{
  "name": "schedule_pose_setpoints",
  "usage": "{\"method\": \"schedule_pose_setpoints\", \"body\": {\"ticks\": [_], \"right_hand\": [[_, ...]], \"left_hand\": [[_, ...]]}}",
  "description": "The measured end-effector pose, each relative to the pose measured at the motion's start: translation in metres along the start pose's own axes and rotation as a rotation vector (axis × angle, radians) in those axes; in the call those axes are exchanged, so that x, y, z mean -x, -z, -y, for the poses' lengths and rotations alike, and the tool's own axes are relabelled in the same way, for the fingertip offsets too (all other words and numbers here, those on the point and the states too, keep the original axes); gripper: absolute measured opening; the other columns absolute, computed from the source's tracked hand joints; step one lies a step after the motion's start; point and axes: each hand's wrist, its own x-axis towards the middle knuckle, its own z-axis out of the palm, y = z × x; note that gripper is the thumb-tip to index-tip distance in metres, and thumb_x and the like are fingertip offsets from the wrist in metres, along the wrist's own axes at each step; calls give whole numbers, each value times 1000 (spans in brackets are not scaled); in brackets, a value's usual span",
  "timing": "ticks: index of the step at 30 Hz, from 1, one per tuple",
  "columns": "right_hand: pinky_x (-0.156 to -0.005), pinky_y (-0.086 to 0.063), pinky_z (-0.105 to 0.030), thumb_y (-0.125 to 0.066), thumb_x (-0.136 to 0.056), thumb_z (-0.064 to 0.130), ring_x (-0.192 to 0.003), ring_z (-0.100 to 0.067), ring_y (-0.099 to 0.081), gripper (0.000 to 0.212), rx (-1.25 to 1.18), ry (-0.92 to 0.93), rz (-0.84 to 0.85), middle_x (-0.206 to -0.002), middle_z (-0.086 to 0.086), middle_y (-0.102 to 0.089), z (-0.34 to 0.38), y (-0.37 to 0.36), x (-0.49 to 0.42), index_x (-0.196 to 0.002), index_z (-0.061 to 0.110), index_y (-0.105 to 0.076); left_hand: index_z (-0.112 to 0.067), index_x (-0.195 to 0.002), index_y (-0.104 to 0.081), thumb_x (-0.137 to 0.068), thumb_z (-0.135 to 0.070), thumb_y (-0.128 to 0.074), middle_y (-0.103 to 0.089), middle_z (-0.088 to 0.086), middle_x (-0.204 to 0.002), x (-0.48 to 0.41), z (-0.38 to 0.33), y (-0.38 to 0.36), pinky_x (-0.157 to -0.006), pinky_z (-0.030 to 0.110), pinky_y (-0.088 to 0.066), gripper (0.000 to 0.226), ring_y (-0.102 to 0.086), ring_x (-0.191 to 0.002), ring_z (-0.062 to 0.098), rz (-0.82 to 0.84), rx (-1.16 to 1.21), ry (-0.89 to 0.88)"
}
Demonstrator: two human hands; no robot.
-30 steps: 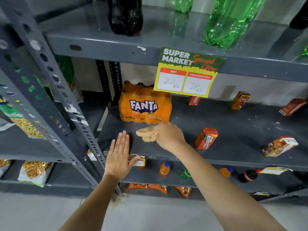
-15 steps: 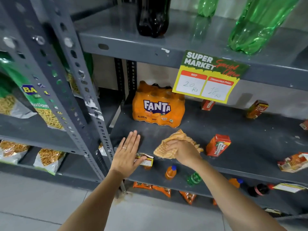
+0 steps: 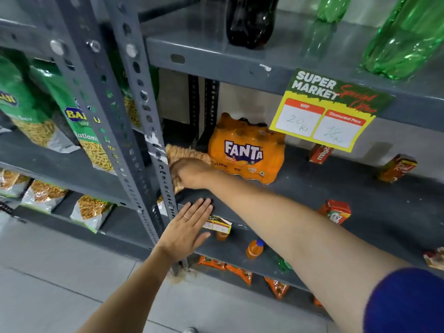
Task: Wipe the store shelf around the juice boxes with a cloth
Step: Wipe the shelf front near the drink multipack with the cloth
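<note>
The grey metal shelf (image 3: 312, 188) spans mid-frame. On it at centre sits an orange shrink-wrapped Fanta pack (image 3: 245, 150), and small red juice cartons (image 3: 335, 211) stand apart to the right. The right hand (image 3: 192, 174) presses a crumpled tan cloth (image 3: 182, 152) left of the pack, fingers closed on it. The left hand (image 3: 185, 229) lies flat, fingers spread, on the shelf's front edge.

Grey metal shelf (image 3: 360, 188), dusty. Tan cloth (image 3: 185, 152) lies bunched at its far-left end, just beside the upright. Three red-orange juice boxes (image 3: 335, 211) stand well apart along the right side.
</note>
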Motion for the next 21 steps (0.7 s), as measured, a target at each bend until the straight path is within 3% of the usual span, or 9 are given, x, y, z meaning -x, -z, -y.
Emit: {"method": "schedule_pose_setpoints", "body": {"ticks": [3,5,9,11,13,17,19,21], "right_hand": [[-110,-33,-28,-46,-93,6,-134,-17,-43,39,-24,-35,110,-145,4,-49,-18,-22,0,-124,20,-64],[-110,-28,-27,-46,-90,-3,-136,-16,-39,45,-100,-81,61,-148,7,-46,-40,-26,17,-123,21,-66],[-117,-25,-37,-51,-85,-13,-135,-18,-42,41,-351,-236,-108,-140,3,-55,-89,-46,73,-101,15,-76],[-117,-24,-32,-50,-83,-19,-132,-18,-47,41,-404,-333,-188,-132,-2,-62,-111,-57,102,-94,8,-77],[-111,-28,-24,-46,-78,-23,-129,-17,-51,44,-426,-405,-202,-127,-2,-65,-123,-56,123,-90,5,-77],[-91,-51,-35,-44,-81,-12,-110,-22,-61,49,-258,-425,-131,-121,2,-67,-116,-26,122,-98,21,-77],[-78,-53,-30,-46,-84,-5,-95,-18,-64,48,-252,-365,-185,-116,5,-67,-91,-4,102,-106,26,-74],[-82,-53,-29,-49,-87,-1,-96,-16,-64,44,-250,-260,-236,-120,7,-66,-64,5,76,-112,29,-71]], "left_hand": [[-10,-152,-9,-97,-54,-33,-8,10,-160,7,3,2,-117,45,-13,74,-5,-147,24,1,-2,-27],[-10,-152,-11,-95,-56,-37,-8,11,-160,9,5,2,-116,46,-14,77,-4,-147,25,8,1,-41],[-9,-151,-13,-91,-59,-41,-8,12,-160,14,9,2,-117,47,-13,84,-4,-147,26,39,11,-79],[-9,-152,-13,-90,-60,-42,-7,11,-160,15,11,2,-117,47,-14,85,-3,-147,26,55,17,-81],[-9,-152,-13,-89,-59,-44,-8,11,-160,13,11,2,-116,48,-16,86,-4,-147,26,54,25,-81],[-9,-152,-12,-87,-59,-46,-8,12,-160,13,12,5,-116,48,-16,88,-5,-147,26,50,39,-94],[-8,-151,-12,-86,-59,-48,-8,13,-160,13,11,6,-116,48,-15,90,-5,-147,27,45,45,-96],[-6,-151,-12,-84,-60,-49,-7,15,-160,13,10,6,-116,48,-15,94,-4,-147,28,50,49,-93]]}}
